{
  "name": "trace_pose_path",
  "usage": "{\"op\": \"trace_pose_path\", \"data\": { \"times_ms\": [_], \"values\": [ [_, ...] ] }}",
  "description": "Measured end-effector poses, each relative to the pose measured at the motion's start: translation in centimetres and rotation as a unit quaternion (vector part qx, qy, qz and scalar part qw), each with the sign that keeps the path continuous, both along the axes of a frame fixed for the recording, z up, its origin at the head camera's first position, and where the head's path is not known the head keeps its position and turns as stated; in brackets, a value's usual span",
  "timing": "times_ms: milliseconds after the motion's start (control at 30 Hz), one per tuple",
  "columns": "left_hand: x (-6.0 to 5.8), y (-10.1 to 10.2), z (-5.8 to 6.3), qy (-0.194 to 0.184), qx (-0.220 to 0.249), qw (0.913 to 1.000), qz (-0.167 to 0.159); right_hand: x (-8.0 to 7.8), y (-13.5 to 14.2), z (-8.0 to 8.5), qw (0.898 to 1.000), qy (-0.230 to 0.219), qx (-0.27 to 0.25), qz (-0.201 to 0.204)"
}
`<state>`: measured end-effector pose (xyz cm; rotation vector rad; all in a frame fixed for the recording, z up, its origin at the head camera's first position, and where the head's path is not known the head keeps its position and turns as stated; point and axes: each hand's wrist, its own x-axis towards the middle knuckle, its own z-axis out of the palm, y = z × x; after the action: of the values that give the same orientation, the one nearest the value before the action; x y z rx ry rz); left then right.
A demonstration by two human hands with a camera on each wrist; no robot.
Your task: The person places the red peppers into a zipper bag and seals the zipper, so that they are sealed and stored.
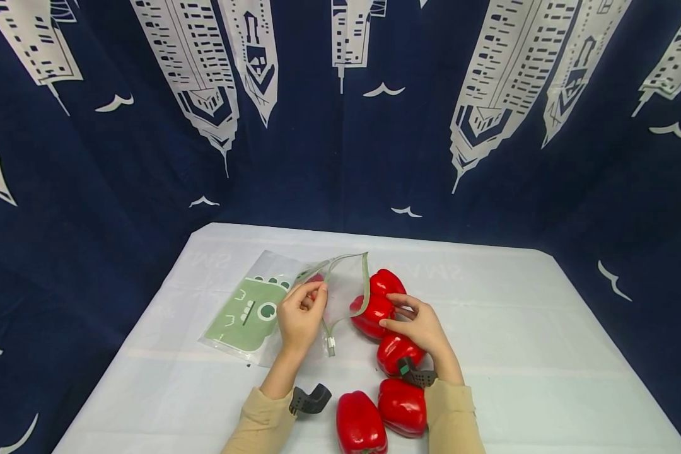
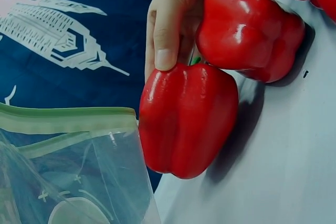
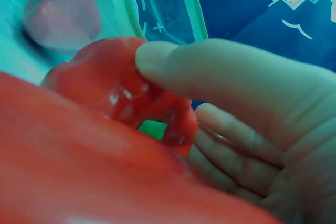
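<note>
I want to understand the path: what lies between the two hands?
In the head view, the bag's open mouth lies nearest the left hand, then the red pepper that the right hand holds.

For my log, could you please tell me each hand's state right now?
Left hand: closed, pinching the edge of the zip bag.
Right hand: holding a red pepper between thumb and fingers.

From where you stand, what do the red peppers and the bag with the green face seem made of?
The bag looks like glossy, clear plastic: a red pepper shows through it. The red peppers have smooth, shiny skins with bright highlights; they could be real or moulded plastic, I can't tell.
</note>
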<state>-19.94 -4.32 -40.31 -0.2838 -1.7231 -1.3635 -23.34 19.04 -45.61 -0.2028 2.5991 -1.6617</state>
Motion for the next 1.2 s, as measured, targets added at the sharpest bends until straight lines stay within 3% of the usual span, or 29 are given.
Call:
{"op": "trace_pose_path", "data": {
  "times_ms": [500, 1200],
  "values": [
    [0.0, -0.2, 0.2, 0.002, 0.005, 1.0, 0.0, 0.4, 0.3, 1.3, 1.0, 0.004, -0.006, -0.026],
    [0.0, -0.3, 0.2, 0.001, 0.017, 0.9999, 0.004, 0.7, 1.3, 2.4, 0.998, 0.037, -0.046, -0.034]
  ]
}}
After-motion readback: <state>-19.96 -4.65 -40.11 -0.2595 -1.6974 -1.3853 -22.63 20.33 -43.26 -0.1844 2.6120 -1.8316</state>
